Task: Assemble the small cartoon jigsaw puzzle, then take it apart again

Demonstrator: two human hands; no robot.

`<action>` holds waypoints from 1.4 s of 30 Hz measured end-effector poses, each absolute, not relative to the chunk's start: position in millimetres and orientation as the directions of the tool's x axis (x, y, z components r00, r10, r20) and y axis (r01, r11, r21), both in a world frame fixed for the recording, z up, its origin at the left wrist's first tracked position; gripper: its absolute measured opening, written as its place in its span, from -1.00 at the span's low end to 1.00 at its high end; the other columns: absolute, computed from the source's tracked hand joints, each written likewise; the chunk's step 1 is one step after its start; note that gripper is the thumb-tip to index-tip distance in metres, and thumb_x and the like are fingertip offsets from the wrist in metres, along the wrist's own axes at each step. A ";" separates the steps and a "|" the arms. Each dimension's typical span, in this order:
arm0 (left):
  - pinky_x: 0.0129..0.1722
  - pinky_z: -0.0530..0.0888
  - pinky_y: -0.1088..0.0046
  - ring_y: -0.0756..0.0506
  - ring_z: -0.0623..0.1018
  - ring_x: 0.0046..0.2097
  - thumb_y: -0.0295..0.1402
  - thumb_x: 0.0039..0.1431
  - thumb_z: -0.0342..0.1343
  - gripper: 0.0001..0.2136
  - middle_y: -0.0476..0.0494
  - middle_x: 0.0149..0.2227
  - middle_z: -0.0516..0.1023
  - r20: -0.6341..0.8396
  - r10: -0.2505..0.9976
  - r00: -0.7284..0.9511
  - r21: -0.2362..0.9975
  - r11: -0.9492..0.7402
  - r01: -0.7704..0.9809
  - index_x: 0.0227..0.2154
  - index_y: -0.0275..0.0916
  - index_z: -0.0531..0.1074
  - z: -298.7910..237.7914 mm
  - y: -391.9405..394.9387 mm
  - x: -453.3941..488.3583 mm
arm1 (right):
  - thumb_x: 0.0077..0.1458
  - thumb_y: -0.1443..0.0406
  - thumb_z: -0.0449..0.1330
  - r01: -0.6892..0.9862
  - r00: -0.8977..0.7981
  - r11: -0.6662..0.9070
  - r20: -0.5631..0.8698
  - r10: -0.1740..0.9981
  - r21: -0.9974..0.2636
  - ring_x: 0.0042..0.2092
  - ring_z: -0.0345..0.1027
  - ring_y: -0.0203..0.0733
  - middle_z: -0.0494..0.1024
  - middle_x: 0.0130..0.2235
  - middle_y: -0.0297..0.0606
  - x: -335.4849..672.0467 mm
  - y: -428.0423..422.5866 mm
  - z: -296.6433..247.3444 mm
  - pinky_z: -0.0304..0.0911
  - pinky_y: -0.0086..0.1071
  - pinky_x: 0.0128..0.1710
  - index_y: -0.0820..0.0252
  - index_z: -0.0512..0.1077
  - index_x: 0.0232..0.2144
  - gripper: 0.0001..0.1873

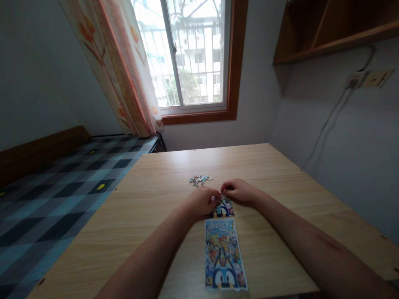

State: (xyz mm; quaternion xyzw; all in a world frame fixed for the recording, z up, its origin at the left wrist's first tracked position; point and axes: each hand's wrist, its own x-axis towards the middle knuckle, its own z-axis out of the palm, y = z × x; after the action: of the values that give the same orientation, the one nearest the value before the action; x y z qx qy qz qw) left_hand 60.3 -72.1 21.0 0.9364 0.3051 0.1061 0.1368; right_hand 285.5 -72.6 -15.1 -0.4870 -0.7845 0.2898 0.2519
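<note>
A partly assembled jigsaw point(223, 209) with a blue cartoon figure lies in the middle of the wooden table point(280, 174). My left hand point(202, 202) rests on its left top edge with fingers curled in a pinch. My right hand point(239, 192) is at its top right edge, fingers also pinched together. The two hands nearly touch over the puzzle's upper edge; whatever piece they hold is too small to make out. A printed reference picture point(224, 254) with the same cartoon lies just below the puzzle. A small heap of loose pieces point(200, 180) sits behind the hands.
A bed with a blue and black checked cover point(56, 195) runs along the table's left side. Behind the table are a window point(190, 54) and a patterned curtain point(124, 70). A grey wall with a cable point(330, 120) and a wooden shelf point(330, 29) stand to the right.
</note>
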 end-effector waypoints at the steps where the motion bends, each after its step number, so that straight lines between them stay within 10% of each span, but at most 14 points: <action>1: -0.27 0.38 0.49 -0.07 0.57 -0.30 -0.42 0.11 0.08 -0.80 -0.03 -0.36 0.65 0.114 0.599 0.792 0.317 -0.778 0.543 -0.28 -0.14 0.60 21.2 -72.0 60.2 | 0.02 0.33 0.17 0.625 -0.393 0.355 0.112 0.913 -0.695 -0.32 0.39 -0.23 0.61 -0.37 -0.28 285.0 -72.8 -14.7 0.18 -0.44 -0.32 0.21 0.62 -0.30 -0.76; 29: -0.29 0.38 0.49 -0.06 0.56 -0.34 -0.48 0.07 0.09 -0.78 -0.04 -0.40 0.64 0.151 0.604 0.783 0.335 -0.776 0.535 -0.31 -0.14 0.62 22.7 -74.2 59.1 | 0.04 0.33 0.14 0.584 -0.354 0.344 0.151 0.923 -0.735 -0.33 0.38 -0.23 0.61 -0.37 -0.28 286.3 -70.7 -16.1 0.20 -0.44 -0.32 0.22 0.60 -0.31 -0.77; 42: -0.15 0.45 0.42 -0.07 0.58 -0.20 -0.35 0.29 0.08 -0.82 -0.09 -0.19 0.65 0.460 0.744 0.484 0.262 -0.635 0.727 -0.23 -0.12 0.60 15.3 -53.6 46.4 | 0.13 0.29 0.15 0.663 -0.251 0.373 0.277 0.928 -0.649 -0.34 0.39 -0.24 0.62 -0.35 -0.26 283.5 -72.6 -16.7 0.19 -0.42 -0.31 0.17 0.62 -0.26 -0.77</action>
State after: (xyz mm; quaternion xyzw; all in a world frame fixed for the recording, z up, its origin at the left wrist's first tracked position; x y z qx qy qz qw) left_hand 46.4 -53.6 15.3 0.8612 0.4271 0.2750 0.0159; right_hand 283.5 -72.6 -16.7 -0.5208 -0.7635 0.2059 0.3216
